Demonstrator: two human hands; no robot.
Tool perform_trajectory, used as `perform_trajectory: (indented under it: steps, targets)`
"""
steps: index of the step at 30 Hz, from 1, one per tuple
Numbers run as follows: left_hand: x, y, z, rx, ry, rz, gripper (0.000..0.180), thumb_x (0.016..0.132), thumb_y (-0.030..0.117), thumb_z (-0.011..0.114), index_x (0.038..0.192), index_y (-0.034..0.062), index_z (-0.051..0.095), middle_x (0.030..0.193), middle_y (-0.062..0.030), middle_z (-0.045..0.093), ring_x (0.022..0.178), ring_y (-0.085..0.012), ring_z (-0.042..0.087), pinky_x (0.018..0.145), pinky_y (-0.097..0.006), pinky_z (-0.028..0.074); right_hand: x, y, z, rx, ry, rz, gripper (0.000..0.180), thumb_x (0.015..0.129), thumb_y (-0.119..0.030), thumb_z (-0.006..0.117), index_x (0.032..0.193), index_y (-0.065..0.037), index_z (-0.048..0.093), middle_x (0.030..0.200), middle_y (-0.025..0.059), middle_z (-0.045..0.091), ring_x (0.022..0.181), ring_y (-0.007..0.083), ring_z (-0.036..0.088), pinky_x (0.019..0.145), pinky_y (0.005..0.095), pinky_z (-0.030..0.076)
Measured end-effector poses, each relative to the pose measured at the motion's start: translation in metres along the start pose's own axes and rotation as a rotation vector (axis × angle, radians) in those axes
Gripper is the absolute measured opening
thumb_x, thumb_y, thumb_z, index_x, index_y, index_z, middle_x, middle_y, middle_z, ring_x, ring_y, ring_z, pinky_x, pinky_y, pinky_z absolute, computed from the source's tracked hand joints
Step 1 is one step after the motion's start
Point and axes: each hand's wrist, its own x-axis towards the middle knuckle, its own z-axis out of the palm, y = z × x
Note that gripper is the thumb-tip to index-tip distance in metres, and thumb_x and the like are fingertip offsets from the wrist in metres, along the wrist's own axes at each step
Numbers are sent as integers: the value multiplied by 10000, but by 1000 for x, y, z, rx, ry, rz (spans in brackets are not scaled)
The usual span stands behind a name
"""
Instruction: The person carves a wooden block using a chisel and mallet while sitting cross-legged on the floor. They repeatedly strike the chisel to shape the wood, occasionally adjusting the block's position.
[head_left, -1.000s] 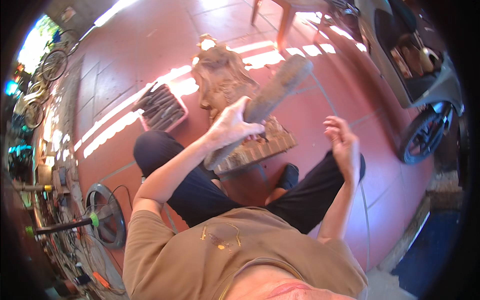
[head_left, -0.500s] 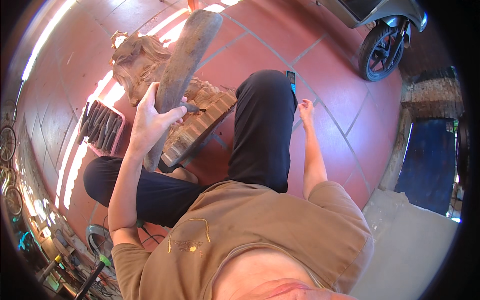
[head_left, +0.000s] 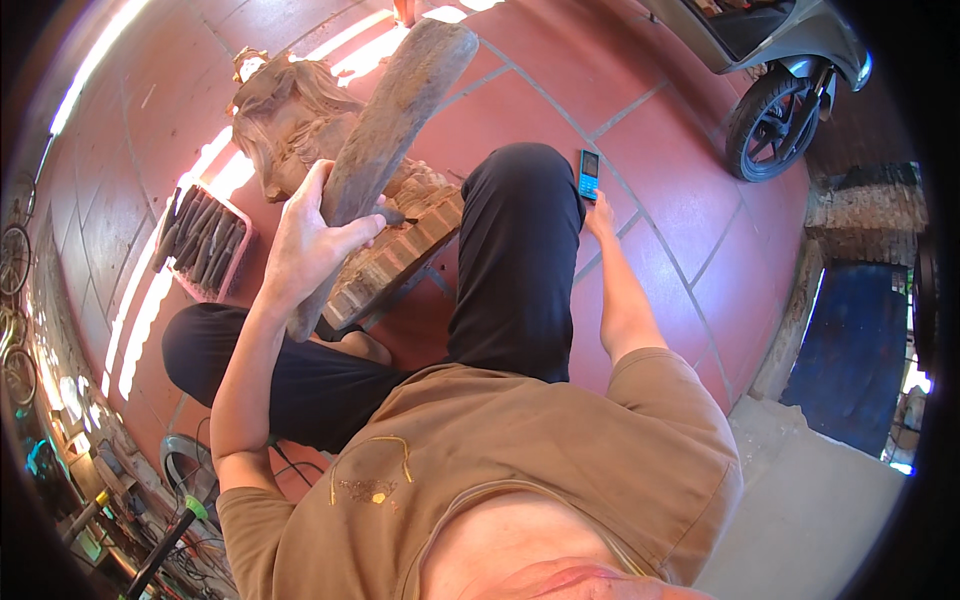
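Observation:
My left hand is wrapped round a long, worn wooden club, which slants up and away over a carved wooden figure. Beside the left thumb shows a short dark tool with a narrow tip; whether the hand holds it too, I cannot tell. The figure lies on its back with a stepped, block-patterned base toward me, partly covered by the club and hand. Out past my right knee, my right hand has its fingers closed at the near end of a small blue keypad mobile phone on the floor.
A pink basket packed with several dark-handled tools stands left of the figure. The front wheel of a grey scooter is at the far right. Cables and clutter lie at lower left, beside a green-tipped bar. Red tiles cover the floor.
My right hand has moved forward from bare tiles to the near end of the phone. The left hand keeps hold of the club; the whole view has shifted slightly.

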Motion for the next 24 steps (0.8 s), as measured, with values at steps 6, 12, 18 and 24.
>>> perform_trajectory:
  steps: [6, 12, 18, 24]
  targets:
    - [1, 5, 3, -16, -4, -20, 464, 820, 20, 743, 1231, -10, 530, 1040, -101, 717, 795, -113, 654, 739, -286, 548, 21, 20, -8, -71, -29, -27, 571, 901, -198, 657, 1439, -187, 467, 1204, 163, 684, 1124, 378, 648, 934, 486, 502]
    - [0, 7, 2, 34, -3, -18, 450, 824, 16, 740, 1225, -4, 537, 1046, -98, 715, 809, -110, 656, 749, -284, 545, 28, 5, -8, -129, -109, -21, 581, 912, -241, 662, 1452, -219, 451, 1206, 168, 688, 1130, 388, 645, 919, 492, 507]
    - [1, 9, 5, 34, -12, -17, 451, 825, 6, 743, 1227, 2, 539, 1063, -98, 709, 847, -107, 658, 759, -281, 548, 33, 18, -15, -175, -82, -52, 543, 914, -324, 681, 1404, -211, 477, 1151, 181, 711, 1092, 421, 660, 881, 514, 517]
    - [0, 8, 4, 11, 7, -28, 460, 827, -4, 742, 1236, -1, 531, 1060, -106, 704, 853, -113, 657, 745, -279, 547, 25, -19, -40, -247, -209, -10, 554, 872, -87, 543, 1396, -255, 478, 1200, 173, 698, 1144, 401, 650, 918, 567, 507]
